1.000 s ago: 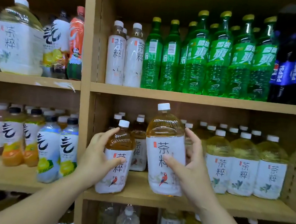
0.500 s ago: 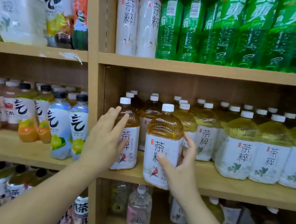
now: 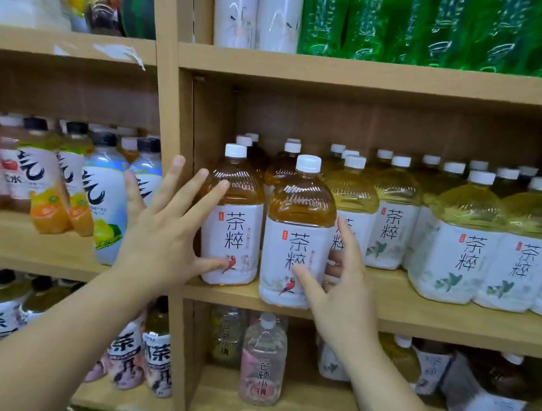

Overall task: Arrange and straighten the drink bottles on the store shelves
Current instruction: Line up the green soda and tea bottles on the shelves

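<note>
Two amber tea bottles with white caps and white labels with a red parrot stand at the left end of the middle shelf [image 3: 417, 319]. The left bottle [image 3: 231, 221] sits a little further back. My left hand [image 3: 161, 231] lies flat against it, fingers spread, thumb and fingertips touching its label and shoulder. The right bottle [image 3: 298, 214] stands upright at the shelf's front edge. My right hand [image 3: 340, 291] wraps its lower right side, thumb on the front label, fingers behind.
Pale yellow-green tea bottles [image 3: 468, 244] fill the shelf to the right, more amber ones stand behind. A wooden upright [image 3: 170, 103] divides off the left bay of smaller bottles [image 3: 105, 196]. Green bottles [image 3: 413, 23] stand above, a pink-labelled bottle [image 3: 263, 360] below.
The right bottle came down from being held in the air and now stands on the shelf edge. My left hand let go of the left bottle and flattened against it. The view dropped and closed in.
</note>
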### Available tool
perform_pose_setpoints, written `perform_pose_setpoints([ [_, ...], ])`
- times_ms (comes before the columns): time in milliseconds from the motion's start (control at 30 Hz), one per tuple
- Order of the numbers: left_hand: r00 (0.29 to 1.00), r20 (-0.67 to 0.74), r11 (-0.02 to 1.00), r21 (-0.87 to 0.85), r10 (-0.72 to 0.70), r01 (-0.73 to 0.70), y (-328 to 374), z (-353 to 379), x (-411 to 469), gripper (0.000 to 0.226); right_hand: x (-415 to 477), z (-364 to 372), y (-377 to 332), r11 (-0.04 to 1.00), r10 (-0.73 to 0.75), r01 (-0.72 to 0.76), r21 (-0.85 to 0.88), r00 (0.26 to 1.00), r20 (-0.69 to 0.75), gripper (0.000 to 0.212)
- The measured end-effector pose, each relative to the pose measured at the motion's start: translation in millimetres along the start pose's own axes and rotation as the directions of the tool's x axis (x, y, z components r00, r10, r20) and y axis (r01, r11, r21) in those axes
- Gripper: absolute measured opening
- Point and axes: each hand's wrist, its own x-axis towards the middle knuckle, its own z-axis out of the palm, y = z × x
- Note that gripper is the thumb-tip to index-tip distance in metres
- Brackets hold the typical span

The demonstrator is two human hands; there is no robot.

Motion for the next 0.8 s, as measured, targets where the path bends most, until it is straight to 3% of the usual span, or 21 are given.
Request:
perform_pose_setpoints([
  [100, 1.000, 0.026, 0.999, 0.048, 0.011, -0.012, -7.8, -0.8, -0.2, 0.128, 4.0, 15.0, -9.6, 0.989, -0.087, 0.087, -0.118, 0.996, 0.008, 0.102],
  [233, 0.997, 0.078, 0.992, 0.121, 0.017, -0.027, -12.1, 0.8, 1.5, 0.136, 14.8, 23.5, -12.6, 0.921, -0.147, 0.160, -0.354, 0.987, 0.063, 0.095],
  [300, 0.995, 0.101, 0.989, 0.143, 0.017, -0.031, -9.2, 4.4, 1.4, 0.139, 21.8, 19.6, -11.1, 0.819, -0.219, 0.201, -0.538, 0.975, 0.031, 0.092],
  [367, 0.994, 0.106, 0.984, 0.173, 0.026, -0.045, -6.7, 9.2, -0.2, 0.136, 28.5, 14.4, -5.5, 0.654, -0.432, 0.309, -0.691, 0.902, -0.005, 0.089],
  [433, 0.993, 0.109, 0.977, 0.203, 0.043, -0.065, -6.1, 12.0, -2.2, 0.130, 35.5, 6.8, -1.9, 0.472, -0.543, 0.407, -0.782, 0.833, 0.105, 0.095],
  [567, 0.988, 0.149, 0.946, 0.314, 0.031, -0.077, -5.4, 13.5, 1.2, 0.124, 52.6, -3.9, -8.7, 0.267, -0.413, 0.460, -0.847, 0.848, 0.330, 0.121],
  [700, 0.988, 0.152, 0.930, 0.357, 0.033, -0.086, 0.7, 16.2, 12.8, 0.125, 69.0, 1.1, -10.9, 0.180, -0.316, 0.391, -0.903, 0.892, 0.323, 0.122],
  [800, 0.986, 0.165, 0.930, 0.361, 0.013, -0.073, 8.8, 20.2, 19.0, 0.125, 73.6, 5.2, -4.0, 0.191, -0.328, 0.373, -0.908, 0.896, 0.300, 0.121],
])
